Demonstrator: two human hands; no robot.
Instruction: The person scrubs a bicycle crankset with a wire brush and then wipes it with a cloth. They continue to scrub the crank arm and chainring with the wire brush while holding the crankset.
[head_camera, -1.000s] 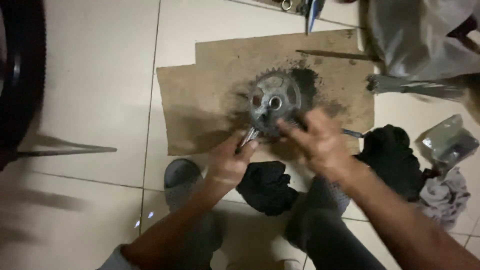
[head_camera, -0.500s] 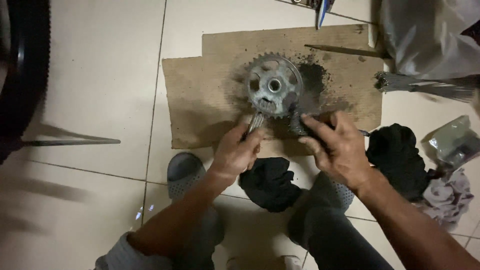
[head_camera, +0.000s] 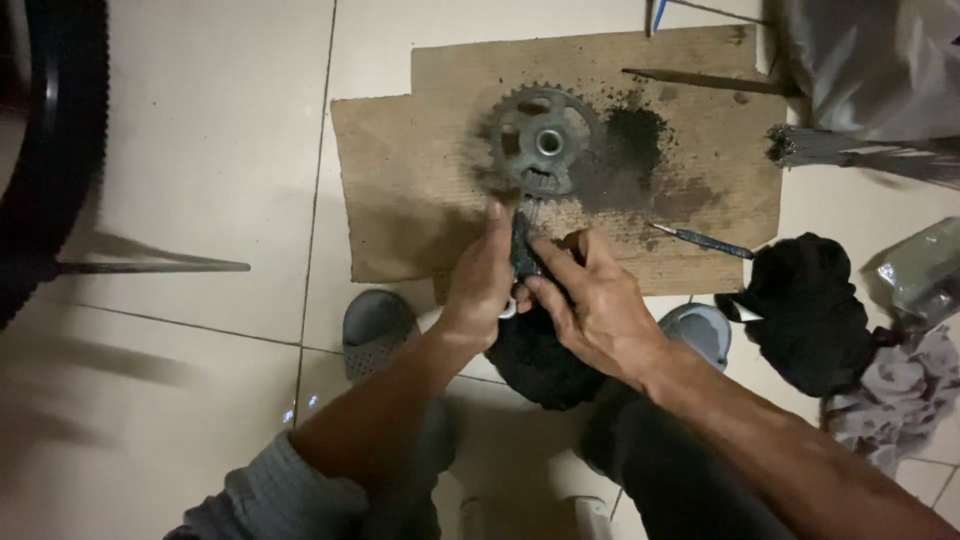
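Both hands have drawn back from the toothed sprocket (head_camera: 542, 140) toward the person's knees: a second ago they were working right at its lower edge, and now they meet near the front edge of the cardboard sheet (head_camera: 400, 180), with the sprocket lying flat and alone on the cardboard just above them. The left hand (head_camera: 483, 285) is closed around a slim dark tool or part (head_camera: 522, 250) held upright, and the right hand (head_camera: 590, 300) pinches the same piece from the other side, fingertips touching it; what exactly the piece is cannot be told. To judge by this, the work has shifted from the sprocket itself to the small piece between the hands. A dark greasy stain (head_camera: 635, 140) spreads on the cardboard just right of the sprocket, and a thin screwdriver-like tool (head_camera: 700, 240) lies near the cardboard's lower right part. A black rag (head_camera: 810, 310) sits on the tiled floor (head_camera: 200, 150) to the right, another dark cloth (head_camera: 540, 360) lies between the grey sandals (head_camera: 375, 325). At far right a crumpled grey plastic package (head_camera: 925, 270) lies by a pale patterned cloth (head_camera: 900, 395); no label is readable. A tyre (head_camera: 50, 150) curves at far left.
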